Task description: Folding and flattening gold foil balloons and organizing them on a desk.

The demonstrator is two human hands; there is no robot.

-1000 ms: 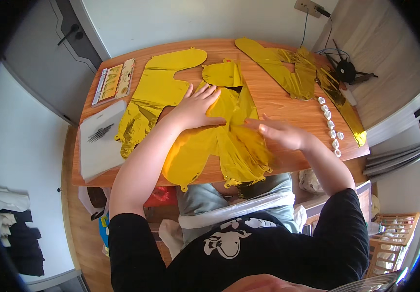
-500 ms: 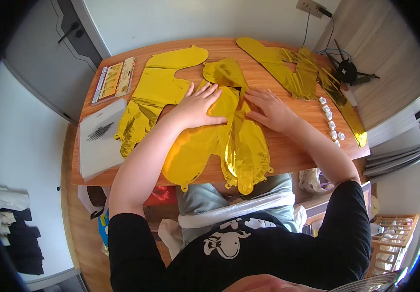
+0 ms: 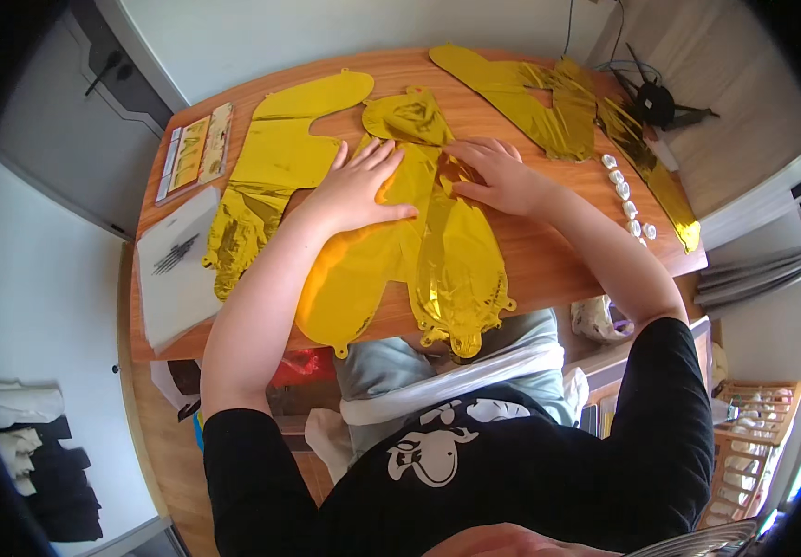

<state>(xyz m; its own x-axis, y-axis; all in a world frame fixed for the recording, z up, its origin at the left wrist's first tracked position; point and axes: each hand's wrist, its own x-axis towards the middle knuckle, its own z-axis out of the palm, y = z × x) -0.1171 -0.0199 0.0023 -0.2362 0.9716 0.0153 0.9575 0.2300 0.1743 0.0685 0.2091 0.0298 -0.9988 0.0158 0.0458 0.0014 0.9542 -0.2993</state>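
A flat gold foil balloon (image 3: 349, 292) lies in the middle of the table, its lower lobes reaching over the near edge. My left hand (image 3: 354, 190) rests palm down on its left part, fingers spread. On the upper right part lies my right hand (image 3: 498, 174), fingers stretched out and touching the foil beside a crease. Neither hand grips anything that I can see. Another flat gold foil balloon (image 3: 275, 139) lies left of my left hand, and a third gold foil balloon (image 3: 563, 121) is at the back right.
A narrow gold foil piece (image 3: 656, 190) runs down the table's right side, next to several small white rolls (image 3: 623, 191). A black device with antennas (image 3: 653, 104) stands behind. At left are a printed flat packet (image 3: 194, 153) and a pale stack of sheets (image 3: 173, 292) with dark strokes.
The foil on the right side of the middle balloon now lies more spread out and flatter. My right hand has shifted slightly inward over it; my left stays pressed on the balloon.
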